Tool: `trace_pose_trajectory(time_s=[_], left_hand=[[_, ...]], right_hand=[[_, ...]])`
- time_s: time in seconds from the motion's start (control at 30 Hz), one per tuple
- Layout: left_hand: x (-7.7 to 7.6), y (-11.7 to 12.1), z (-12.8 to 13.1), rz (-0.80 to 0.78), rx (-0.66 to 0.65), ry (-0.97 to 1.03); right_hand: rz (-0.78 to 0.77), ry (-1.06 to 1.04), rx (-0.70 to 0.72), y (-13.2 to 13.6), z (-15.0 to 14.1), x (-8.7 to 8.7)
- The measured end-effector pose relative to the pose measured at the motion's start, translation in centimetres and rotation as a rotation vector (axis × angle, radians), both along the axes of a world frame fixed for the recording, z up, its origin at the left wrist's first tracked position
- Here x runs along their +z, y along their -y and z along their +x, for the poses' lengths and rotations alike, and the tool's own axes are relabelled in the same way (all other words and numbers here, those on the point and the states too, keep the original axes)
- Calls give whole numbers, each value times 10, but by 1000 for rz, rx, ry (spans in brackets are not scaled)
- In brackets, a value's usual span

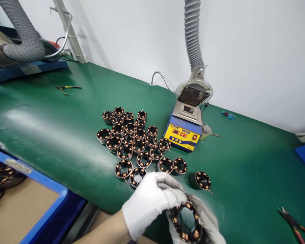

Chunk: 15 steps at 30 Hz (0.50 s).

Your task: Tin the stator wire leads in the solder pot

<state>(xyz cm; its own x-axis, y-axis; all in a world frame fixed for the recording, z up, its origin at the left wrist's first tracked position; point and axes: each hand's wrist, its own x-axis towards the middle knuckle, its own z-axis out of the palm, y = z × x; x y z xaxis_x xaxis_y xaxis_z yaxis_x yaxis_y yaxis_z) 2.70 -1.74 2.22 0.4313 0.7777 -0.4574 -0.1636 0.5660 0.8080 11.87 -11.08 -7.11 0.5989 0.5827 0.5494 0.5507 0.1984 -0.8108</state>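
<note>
Both hands wear white gloves at the table's front edge. A ring-shaped motor stator (175, 222) with copper windings is gripped in my right hand (208, 217), its open face turned up toward me. My left hand (155, 198) reaches over from the left with fingers bent and pressed together, the tips on the stator's upper rim. Whether those fingertips also pinch a lead wire is hidden. Just beyond my left hand stands another stator (137, 177), partly covered by the glove. A separate stator (202, 180) with a short copper lead stands beyond my right hand.
Several stators (128, 139) cluster mid-table. Behind them stands a blue-and-yellow solder pot (184, 130) under an extraction hose (193, 34). Cutters with red handles (292, 222) lie at right, yellow-handled pliers (66, 88) at far left. A blue bin (51, 206) holding stators sits front left.
</note>
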Motion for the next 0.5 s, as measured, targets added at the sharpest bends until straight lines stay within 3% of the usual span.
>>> trace_pose_trajectory(time_s=[0.2,0.33,0.4,0.5], left_hand=[[-3,-1,6,-13,144,35],[-5,-1,6,13,11,44],[-4,-3,3,56,5,-11],[0,-12,-4,88,145,-46]], right_hand=[[46,-25,25,0,4,-11],[27,21,130,3,9,-17],[14,-21,148,4,9,-18],[3,-66,140,2,5,-14]])
